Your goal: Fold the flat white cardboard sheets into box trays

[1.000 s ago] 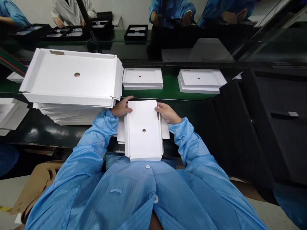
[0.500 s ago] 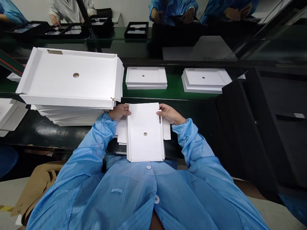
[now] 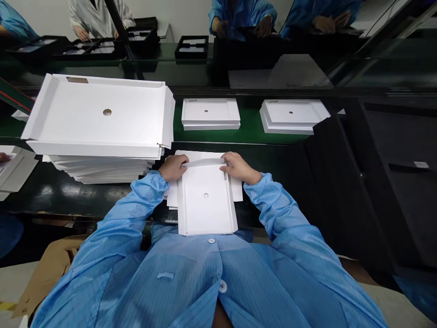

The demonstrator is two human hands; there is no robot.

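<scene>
A white cardboard tray with a small round hole lies lengthwise in front of my body. Its far end flap stands partly folded up. My left hand pinches the left corner of that flap, and my right hand pinches the right corner, fingers closed on both sides. Underneath are more flat white card pieces, their edges sticking out left and right. The near end of the tray reaches my blue coat.
At the left a big stack of white trays rises beside my arm. Two small tray stacks sit on the green belt. A black case-like object stands at the right. Across the line, people handle black boxes.
The tray's far flap, flat before, is now bent up between my hands. Both hands have turned over its corners. At the far left, another person's fingers have come into view.
</scene>
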